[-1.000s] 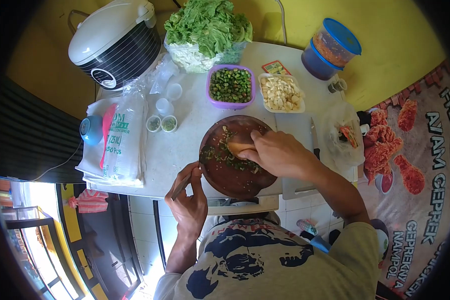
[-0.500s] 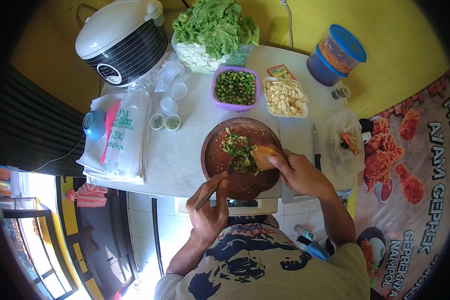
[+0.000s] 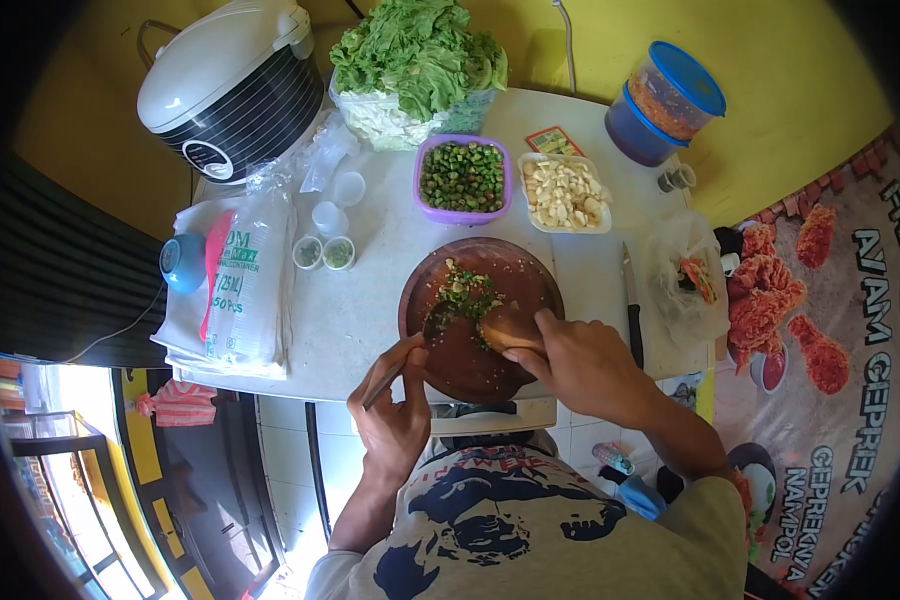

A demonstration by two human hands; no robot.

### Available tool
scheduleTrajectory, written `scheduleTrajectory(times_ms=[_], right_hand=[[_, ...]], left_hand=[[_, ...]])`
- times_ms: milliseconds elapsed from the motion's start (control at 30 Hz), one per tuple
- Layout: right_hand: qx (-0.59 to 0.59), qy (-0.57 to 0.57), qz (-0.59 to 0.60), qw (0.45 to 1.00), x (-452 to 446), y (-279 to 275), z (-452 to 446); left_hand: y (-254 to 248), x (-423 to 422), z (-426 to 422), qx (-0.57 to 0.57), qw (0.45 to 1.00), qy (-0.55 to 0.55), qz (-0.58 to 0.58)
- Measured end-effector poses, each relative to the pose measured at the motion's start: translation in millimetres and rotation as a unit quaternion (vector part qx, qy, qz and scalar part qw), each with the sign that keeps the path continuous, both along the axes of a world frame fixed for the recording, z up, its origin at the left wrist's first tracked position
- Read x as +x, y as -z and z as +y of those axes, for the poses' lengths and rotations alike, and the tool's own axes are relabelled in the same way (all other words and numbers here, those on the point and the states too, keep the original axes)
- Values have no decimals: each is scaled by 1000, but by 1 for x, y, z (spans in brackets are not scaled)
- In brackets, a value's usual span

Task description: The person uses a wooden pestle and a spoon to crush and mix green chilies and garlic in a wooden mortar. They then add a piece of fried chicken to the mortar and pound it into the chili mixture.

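Observation:
A round brown mortar dish (image 3: 515, 375) sits at the table's front, with crushed green and pale bits (image 3: 465, 293) heaped in its middle. My right hand (image 3: 588, 368) grips a wooden pestle (image 3: 515, 335), whose broad end presses among the bits. From the left, my left hand (image 3: 390, 405) pinches the handle of a spoon (image 3: 382, 388); the spoon's dark bowl end lies in the mortar at the heap's left side. Behind the mortar are a purple tub of chopped green chilies (image 3: 462, 178) and a white tray of peeled garlic cloves (image 3: 564, 194).
A knife (image 3: 633, 305) and a plastic bag (image 3: 685, 285) lie right of the mortar. Small cups (image 3: 339, 252), plastic packaging (image 3: 240, 300) and a blue bowl (image 3: 185, 262) are left. Behind stand a rice cooker (image 3: 232, 90), a lettuce container (image 3: 420, 70) and blue-lidded tubs (image 3: 665, 100).
The pestle and my right hand have shifted slightly left and down within the mortar. My left hand with the spoon has moved left, and the view has turned a little.

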State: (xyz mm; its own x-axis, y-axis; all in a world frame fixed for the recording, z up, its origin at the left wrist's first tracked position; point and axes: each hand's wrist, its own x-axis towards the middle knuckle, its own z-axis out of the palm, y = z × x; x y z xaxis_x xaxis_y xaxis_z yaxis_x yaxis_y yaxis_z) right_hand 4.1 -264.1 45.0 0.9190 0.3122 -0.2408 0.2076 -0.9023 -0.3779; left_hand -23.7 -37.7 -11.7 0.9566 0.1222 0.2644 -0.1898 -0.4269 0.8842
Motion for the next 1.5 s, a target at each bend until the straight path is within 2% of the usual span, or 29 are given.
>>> scheduleTrajectory(times_ms=[133, 267, 433, 567, 667, 733, 767, 833, 867, 933, 1000, 1067, 1100, 1167, 1200, 1267, 1367, 1500], right_hand=[[-77, -81, -48, 993, 4, -1, 12], [-79, -96, -48, 991, 19, -2, 16], [-79, -116, 39, 989, 33, -5, 14], [-62, -141, -10, 988, 42, 2, 17], [-54, -127, 16, 990, 49, 0, 8], [6, -71, 101, 992, 53, 1, -7], [5, -74, 100, 992, 52, 4, -14], [90, 15, 96, 991, 49, 9, -25], [91, 17, 97, 991, 49, 12, -29], [203, 109, 102, 968, 55, 12, -34], [185, 133, 139, 964, 63, 7, -35], [138, 140, 260, 945, 71, 8, -34], [138, 139, 259, 946, 70, 10, -34], [145, 55, 155, 976, 64, 14, -31], [143, 52, 155, 976, 58, 13, -29], [-29, -21, -12, 999, 44, 5, -25], [-95, -43, -13, 995, 36, -7, -12], [-104, -53, -13, 993, 37, -7, -1]], left_hand=[[2, 11, 10, 5, 1000, -3, -27], [3, 23, 13, 19, 999, -15, -41], [1, 32, 13, 24, 999, -7, -40], [2, 33, 10, 17, 1000, -6, -20], [-2, 38, 8, -2, 1000, -12, -1], [-2, 39, 4, -12, 1000, -8, 10], [-1, 40, 2, 2, 1000, 18, -12], [1, 37, 1, 24, 997, 63, -25], [2, 32, 1, 25, 997, 65, -24], [6, 25, 2, -12, 993, 93, -68], [3, 23, 5, -19, 992, 98, -80], [1, 24, 7, 3, 997, 54, -52], [1, 24, 7, -13, 999, 45, -11], [-2, 24, 6, -1, 998, 59, -8], [-3, 24, 5, 9, 997, 74, -5], [-3, 19, 3, -1, 997, 82, 14], [-4, 16, 3, -16, 997, 76, -9], [-5, 20, 10, -14, 998, 64, -6]])
